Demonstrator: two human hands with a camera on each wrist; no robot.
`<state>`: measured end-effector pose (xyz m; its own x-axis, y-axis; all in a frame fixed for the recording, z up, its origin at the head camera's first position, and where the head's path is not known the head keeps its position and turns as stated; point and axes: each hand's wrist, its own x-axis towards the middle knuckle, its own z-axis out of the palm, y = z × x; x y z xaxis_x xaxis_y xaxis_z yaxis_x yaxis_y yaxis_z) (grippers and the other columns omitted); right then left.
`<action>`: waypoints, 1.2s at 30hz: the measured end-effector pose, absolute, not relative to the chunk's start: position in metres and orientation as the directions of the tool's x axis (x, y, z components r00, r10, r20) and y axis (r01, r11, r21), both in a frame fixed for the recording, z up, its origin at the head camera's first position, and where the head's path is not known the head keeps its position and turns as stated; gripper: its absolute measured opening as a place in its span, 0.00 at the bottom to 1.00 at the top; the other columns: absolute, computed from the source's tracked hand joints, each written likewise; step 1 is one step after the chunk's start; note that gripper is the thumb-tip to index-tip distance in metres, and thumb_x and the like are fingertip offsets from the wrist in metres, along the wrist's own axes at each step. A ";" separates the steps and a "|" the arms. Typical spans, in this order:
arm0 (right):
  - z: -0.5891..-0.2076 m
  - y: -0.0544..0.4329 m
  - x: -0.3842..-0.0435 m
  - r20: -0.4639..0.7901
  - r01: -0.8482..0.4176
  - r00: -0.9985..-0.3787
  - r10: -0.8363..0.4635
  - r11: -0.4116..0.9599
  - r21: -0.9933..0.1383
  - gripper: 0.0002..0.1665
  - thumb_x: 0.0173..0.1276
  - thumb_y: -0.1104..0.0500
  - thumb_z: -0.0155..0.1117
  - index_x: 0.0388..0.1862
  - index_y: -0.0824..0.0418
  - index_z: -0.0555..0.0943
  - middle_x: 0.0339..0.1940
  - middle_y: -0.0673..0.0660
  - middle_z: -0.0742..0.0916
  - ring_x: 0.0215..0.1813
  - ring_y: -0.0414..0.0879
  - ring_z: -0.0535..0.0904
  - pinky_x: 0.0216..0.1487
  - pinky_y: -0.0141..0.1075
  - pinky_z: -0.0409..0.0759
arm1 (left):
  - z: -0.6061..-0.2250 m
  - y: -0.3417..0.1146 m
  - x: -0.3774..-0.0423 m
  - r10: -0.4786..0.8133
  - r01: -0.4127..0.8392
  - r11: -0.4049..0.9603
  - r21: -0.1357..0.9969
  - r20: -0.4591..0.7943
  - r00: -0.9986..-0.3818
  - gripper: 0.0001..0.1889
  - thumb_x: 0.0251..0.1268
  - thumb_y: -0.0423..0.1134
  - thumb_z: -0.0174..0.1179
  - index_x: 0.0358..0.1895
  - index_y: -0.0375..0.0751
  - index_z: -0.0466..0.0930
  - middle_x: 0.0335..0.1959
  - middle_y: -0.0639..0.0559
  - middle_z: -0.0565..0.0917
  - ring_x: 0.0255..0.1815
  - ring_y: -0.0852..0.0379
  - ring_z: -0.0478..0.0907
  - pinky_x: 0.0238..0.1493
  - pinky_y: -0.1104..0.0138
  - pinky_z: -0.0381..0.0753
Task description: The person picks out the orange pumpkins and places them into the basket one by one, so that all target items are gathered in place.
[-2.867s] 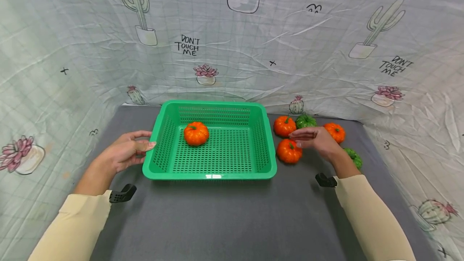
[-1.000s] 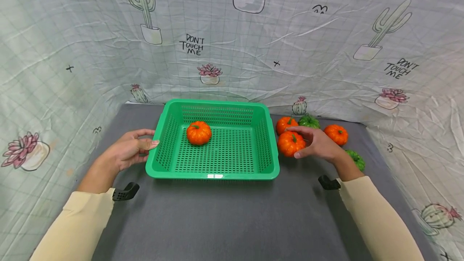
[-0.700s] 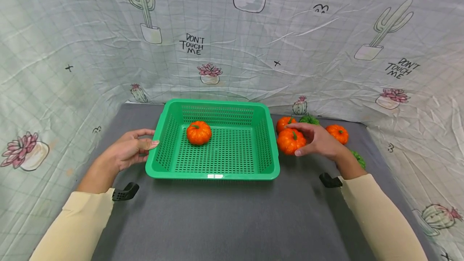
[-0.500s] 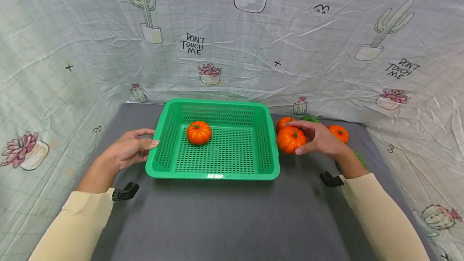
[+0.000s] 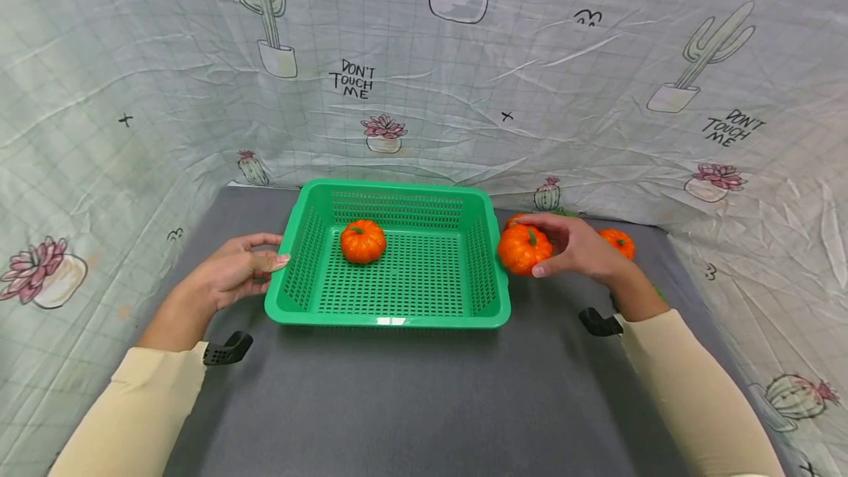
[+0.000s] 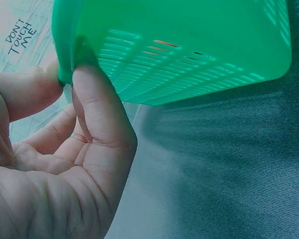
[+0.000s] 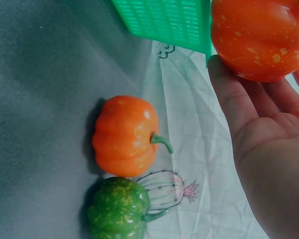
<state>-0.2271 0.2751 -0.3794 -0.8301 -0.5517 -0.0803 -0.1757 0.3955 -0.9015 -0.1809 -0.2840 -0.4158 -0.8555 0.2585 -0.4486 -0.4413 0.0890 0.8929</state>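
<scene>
My left hand [image 5: 232, 271] pinches the left rim of a green slotted plastic basket [image 5: 387, 319]; in the left wrist view the thumb and index finger [image 6: 97, 104] close on that rim. One orange pumpkin [image 5: 363, 241] sits inside the basket, left of its middle. My right hand [image 5: 583, 249] grips another orange pumpkin [image 5: 523, 249], raised off the table beside the basket's right rim. The right wrist view shows this speckled pumpkin [image 7: 259, 40] between thumb and fingers, with an orange pumpkin [image 7: 125, 137] and a green pumpkin [image 7: 118, 209] standing below on the table.
Another orange pumpkin [image 5: 617, 242] lies right of my right hand. A green one behind my right wrist is mostly hidden. A cloth [image 5: 424, 94] printed with cacti hangs behind and at both sides of the grey table [image 5: 411, 403].
My right hand has closed round the front orange pumpkin, lifted it and brought it slightly left to the basket's right rim. My left hand keeps its hold on the basket.
</scene>
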 end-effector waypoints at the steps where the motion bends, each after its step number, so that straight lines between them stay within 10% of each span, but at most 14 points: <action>1: -0.379 0.274 -0.228 -0.075 -0.180 -0.826 -0.559 0.388 -0.904 0.48 0.58 0.70 0.80 0.76 0.65 0.70 0.65 0.47 0.82 0.59 0.42 0.81 0.56 0.34 0.86 | -0.416 -0.284 -0.181 0.257 -0.442 0.091 0.892 -0.450 -0.855 0.29 0.76 0.37 0.63 0.73 0.40 0.60 0.39 0.61 0.88 0.39 0.62 0.86 0.44 0.64 0.89; 36: -0.371 0.240 -0.238 -0.038 -0.264 -0.824 -0.566 0.441 -0.858 0.45 0.60 0.64 0.80 0.75 0.64 0.72 0.68 0.61 0.82 0.60 0.44 0.81 0.55 0.33 0.86 | -0.420 -0.285 -0.182 0.263 -0.433 0.083 0.898 -0.439 -0.859 0.33 0.76 0.37 0.63 0.76 0.38 0.57 0.40 0.61 0.88 0.39 0.62 0.87 0.44 0.63 0.89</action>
<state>-0.2384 0.2405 -0.3709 -0.8235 -0.5661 -0.0377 -0.2637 0.4408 -0.8580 -0.1821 -0.2853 -0.4196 -0.8594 0.2627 -0.4386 -0.4326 0.0835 0.8977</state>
